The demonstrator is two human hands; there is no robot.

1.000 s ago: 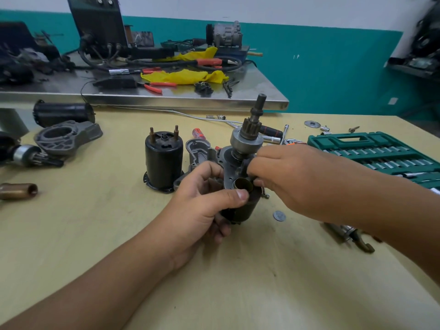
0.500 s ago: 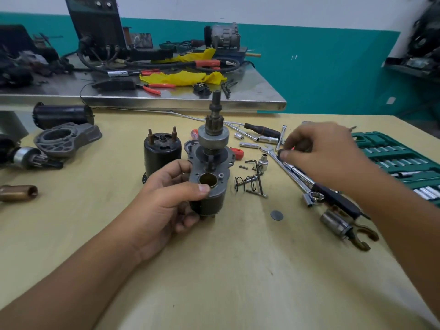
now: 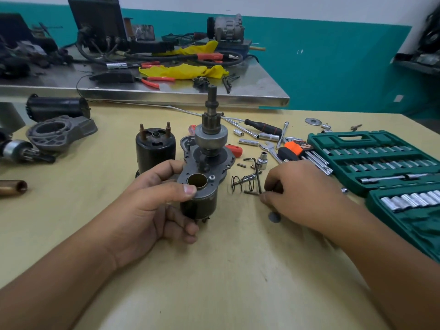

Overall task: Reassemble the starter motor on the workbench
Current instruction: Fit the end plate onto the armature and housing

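My left hand (image 3: 152,210) grips the starter sub-assembly (image 3: 209,139) and holds it upright on the wooden bench (image 3: 214,270). It is a dark cylinder under a grey plate with a brass bore (image 3: 197,181), and a pinion shaft points up. My thumb lies at the bore's edge. My right hand (image 3: 300,191) rests low on the bench to the right. Its curled fingertips are at the short leg of a black hex key (image 3: 257,172), beside a loose coil spring (image 3: 241,182). Whether they pinch anything is hidden. A black motor housing (image 3: 154,148) stands behind my left hand.
A grey nose housing (image 3: 59,132), an armature (image 3: 21,151) and a copper tube (image 3: 13,186) lie at the left. An open green socket case (image 3: 371,158) fills the right side, with sockets, wrenches and screwdrivers scattered before it. A small disc (image 3: 274,217) lies under my right hand. A cluttered steel table (image 3: 166,91) stands behind.
My right hand left the sub-assembly, reached to the tools on the right, then came down near the hex key and spring. My left hand shifted the sub-assembly slightly left.
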